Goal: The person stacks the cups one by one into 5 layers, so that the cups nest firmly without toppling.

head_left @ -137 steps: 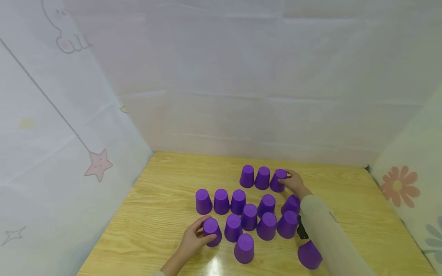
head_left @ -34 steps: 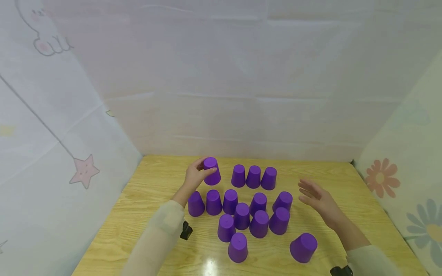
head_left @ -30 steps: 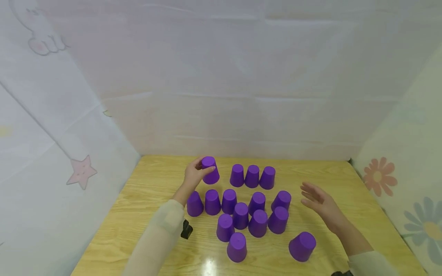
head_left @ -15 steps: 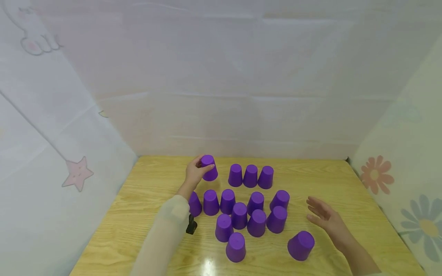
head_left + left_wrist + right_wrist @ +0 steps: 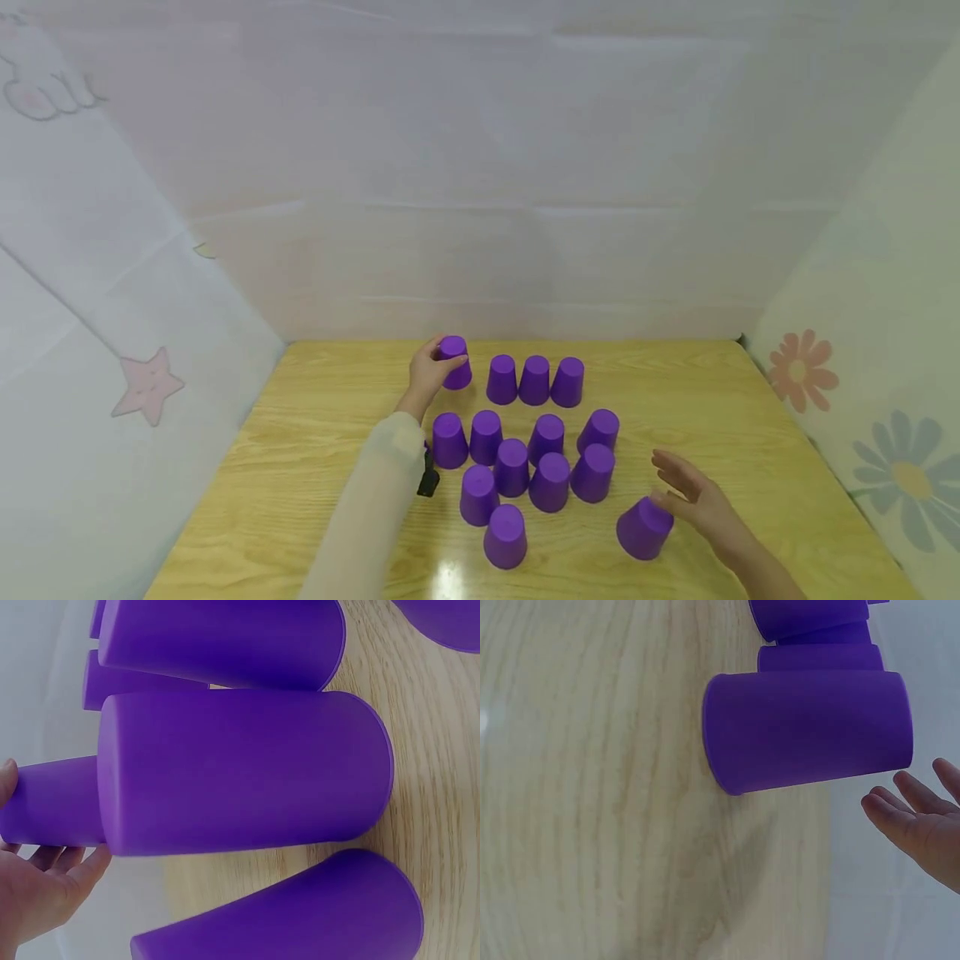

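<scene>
Pinching an upturned purple cup (image 5: 456, 380) on the far side, left of centre, the left hand (image 5: 425, 375) likely handles light, stiff plastic, best held mid-wall; the right hand (image 5: 702, 506) hovers relaxed, empty.

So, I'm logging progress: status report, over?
Left hand gripping cup. Right hand holding nothing, beside lone cup. Possible obstacle: three-cup row right of left hand.

- A long, pale cream fabric sleeve (image 5: 363, 517) covers the left arm, loose and lightly creased, ending at the wrist.
- A small, faint patch (image 5: 407, 438) marks it near the cuff, too blurred to read.
- A small, black, angular device (image 5: 428, 482) shows under the left wrist, partly hidden.
- The left hand (image 5: 427, 371) and right hand (image 5: 701, 504) are bare.
- The right forearm (image 5: 757, 567) is bare too.
</scene>
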A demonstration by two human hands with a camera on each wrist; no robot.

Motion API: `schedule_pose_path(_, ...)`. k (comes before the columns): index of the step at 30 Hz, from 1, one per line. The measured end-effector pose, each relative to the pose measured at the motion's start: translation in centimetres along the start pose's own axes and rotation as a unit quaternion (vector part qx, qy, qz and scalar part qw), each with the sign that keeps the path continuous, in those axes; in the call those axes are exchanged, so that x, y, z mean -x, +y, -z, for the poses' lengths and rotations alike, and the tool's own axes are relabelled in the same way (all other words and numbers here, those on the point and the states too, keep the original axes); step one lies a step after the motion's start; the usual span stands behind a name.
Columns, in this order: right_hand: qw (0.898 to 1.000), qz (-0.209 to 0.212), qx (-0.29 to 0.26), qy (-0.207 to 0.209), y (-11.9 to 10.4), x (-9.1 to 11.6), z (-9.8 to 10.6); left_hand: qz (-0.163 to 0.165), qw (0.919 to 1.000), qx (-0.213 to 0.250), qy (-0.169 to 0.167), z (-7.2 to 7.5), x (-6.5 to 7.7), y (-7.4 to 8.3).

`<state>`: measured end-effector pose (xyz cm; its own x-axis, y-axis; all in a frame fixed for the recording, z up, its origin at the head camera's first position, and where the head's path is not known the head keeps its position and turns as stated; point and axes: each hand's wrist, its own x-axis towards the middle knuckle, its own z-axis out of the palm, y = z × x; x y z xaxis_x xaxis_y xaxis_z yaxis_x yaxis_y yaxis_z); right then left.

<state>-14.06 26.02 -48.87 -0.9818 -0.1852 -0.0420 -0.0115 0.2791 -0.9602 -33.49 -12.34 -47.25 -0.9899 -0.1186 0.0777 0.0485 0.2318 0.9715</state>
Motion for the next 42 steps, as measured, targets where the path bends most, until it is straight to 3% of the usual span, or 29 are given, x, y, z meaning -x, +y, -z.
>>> schedule_pose_path(15, 0.998, -0.053, -0.018, 0.032, 1.5, 1.4, -1.9, 0.047, 0.9982, -0.037, 0.002, -1.0, -0.7, -1.2)
schedule_pose_path(19, 0.997, -0.057, -0.021, 0.036, 1.7, 1.6, -2.3, 0.06, 0.9966, -0.057, -0.005, -1.5, -1.4, -2.2)
schedule_pose_path(20, 0.997, -0.06, -0.021, 0.038, 1.8, 1.6, -2.3, 0.044, 0.9977, -0.052, -0.002, -1.7, -2.1, -3.4)
schedule_pose_path(22, 0.997, -0.064, -0.021, 0.04, 1.8, 1.6, -2.3, 0.042, 0.9973, -0.06, -0.006, -1.9, -2.3, -3.8)
schedule_pose_path(26, 0.996, -0.068, -0.018, 0.047, 1.8, 1.6, -2.2, 0.051, 0.9953, -0.082, -0.012, -2.2, -2.0, -3.5)
schedule_pose_path(27, 0.996, -0.067, -0.017, 0.048, 1.8, 1.6, -2.2, 0.07, 0.9932, -0.091, -0.016, -2.2, -1.3, -2.4)
schedule_pose_path(29, 0.996, -0.066, -0.011, 0.051, 1.9, 1.7, -2.2, 0.076, 0.9925, -0.095, -0.017, -2.4, -1.3, -2.5)
schedule_pose_path(31, 0.996, -0.068, -0.007, 0.053, 2.1, 1.8, -2.2, 0.073, 0.9933, -0.088, -0.02, -2.4, -1.5, -3.0)
schedule_pose_path(32, 0.996, -0.069, -0.006, 0.051, 2.1, 1.8, -2.2, 0.069, 0.9937, -0.086, -0.022, -2.4, -1.8, -3.5)
schedule_pose_path(33, 0.996, -0.071, -0.005, 0.051, 2.2, 1.8, -2.2, 0.044, 0.9964, -0.07, -0.019, -2.4, -2.4, -4.9)
schedule_pose_path(36, 0.996, -0.076, -0.008, 0.052, 2.3, 1.9, -2.2, 0.034, 0.9968, -0.067, -0.029, -2.5, -3.0, -6.1)
schedule_pose_path(39, 0.996, -0.074, -0.006, 0.052, 2.4, 2.0, -2.2, 0.03, 0.9968, -0.067, -0.032, -2.6, -2.7, -5.7)
schedule_pose_path(40, 0.996, -0.076, -0.006, 0.054, 2.4, 2.0, -2.2, 0.049, 0.995, -0.08, -0.034, -2.6, -1.9, -4.4)
schedule_pose_path(42, 0.995, -0.079, -0.005, 0.056, 2.4, 2.0, -2.2, 0.04, 0.995, -0.084, -0.035, -2.5, -1.2, -3.6)
